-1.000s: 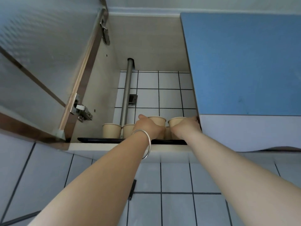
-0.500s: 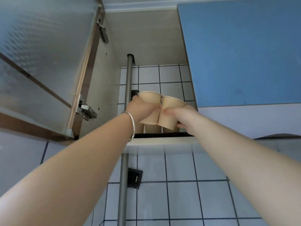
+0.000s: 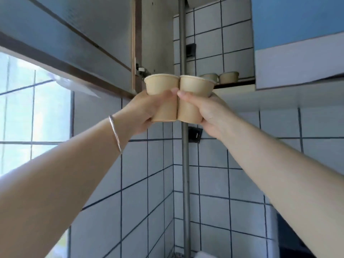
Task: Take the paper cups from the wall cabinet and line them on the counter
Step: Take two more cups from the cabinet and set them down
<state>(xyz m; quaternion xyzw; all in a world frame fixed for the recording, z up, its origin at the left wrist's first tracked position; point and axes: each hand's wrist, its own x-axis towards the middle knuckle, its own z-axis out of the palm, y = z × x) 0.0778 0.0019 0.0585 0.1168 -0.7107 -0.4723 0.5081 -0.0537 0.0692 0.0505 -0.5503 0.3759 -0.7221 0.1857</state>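
Observation:
My left hand, with a silver bangle on its wrist, grips a tan paper cup upright. My right hand grips a second tan paper cup, and the two cups touch side by side below and in front of the open wall cabinet. Two more paper cups still stand on the cabinet's dark shelf edge, up and to the right of my hands. The counter is out of view.
The cabinet's open door hangs overhead on the left. A closed blue cabinet door is at the upper right. A grey vertical pipe runs down the tiled corner behind the cups. A window is at left.
Both hands have lifted one cup each off the shelf and drawn them out and down from the cabinet. The view has tilted downward along the tiled wall.

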